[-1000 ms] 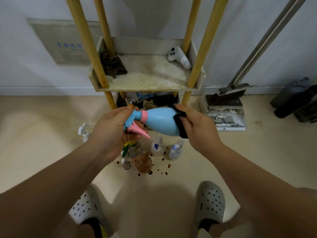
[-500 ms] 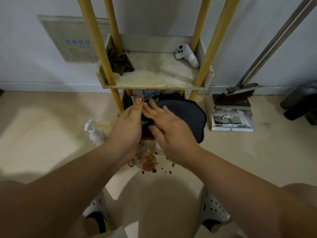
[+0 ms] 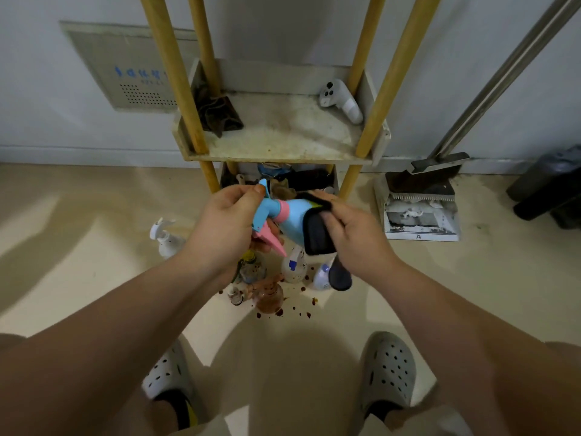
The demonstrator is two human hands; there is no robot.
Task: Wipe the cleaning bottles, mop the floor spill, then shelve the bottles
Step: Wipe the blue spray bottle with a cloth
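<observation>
My left hand (image 3: 226, 225) grips the pink-and-blue trigger head of a light blue spray bottle (image 3: 290, 217), held on its side above the floor. My right hand (image 3: 355, 237) holds a dark cloth (image 3: 317, 231) wrapped round the bottle's body; a corner of the cloth hangs down. Below them several small bottles stand on the floor: a white spray bottle (image 3: 165, 237), a speckled white one (image 3: 294, 267), a brown one (image 3: 268, 297). Dark red spill drops (image 3: 301, 309) dot the floor round them.
A wooden-post shelf rack (image 3: 276, 143) stands against the wall; its stained shelf carries a brown rag (image 3: 220, 114) and a white controller (image 3: 341, 100). A dustpan with broom (image 3: 418, 209) sits right of it, dark bins (image 3: 550, 190) at far right. My feet in perforated clogs (image 3: 388, 369) stand below.
The cloth, spread wide over the bottle half a second ago, is now bunched round the bottle's body, and the trigger head shows again in my left hand.
</observation>
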